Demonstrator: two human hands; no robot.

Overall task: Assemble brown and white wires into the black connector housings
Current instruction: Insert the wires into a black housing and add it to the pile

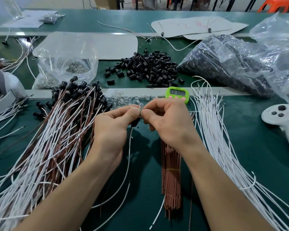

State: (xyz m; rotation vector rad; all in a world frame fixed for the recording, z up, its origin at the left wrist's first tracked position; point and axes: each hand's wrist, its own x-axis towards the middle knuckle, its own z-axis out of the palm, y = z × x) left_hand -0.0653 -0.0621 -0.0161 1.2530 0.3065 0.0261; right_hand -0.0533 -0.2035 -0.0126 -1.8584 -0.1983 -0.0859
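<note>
Just nearer than the green timer (177,95), the left hand (113,129) and right hand (167,120) pinch one black connector housing (135,122), fingertips closed on it. A white wire (129,147) hangs from it. It is probably light and stiff, best held by its body, not by the limp wire.

Left grip (110,129) pinches black housing (135,123), white wire (129,147) hanging below. Right grip (165,120) pinches clear bulb (141,106) at its top. Wired pile (57,130) left, brown bundle (171,172) under right wrist, green timer (177,94) behind, on green surface (257,164).
</note>
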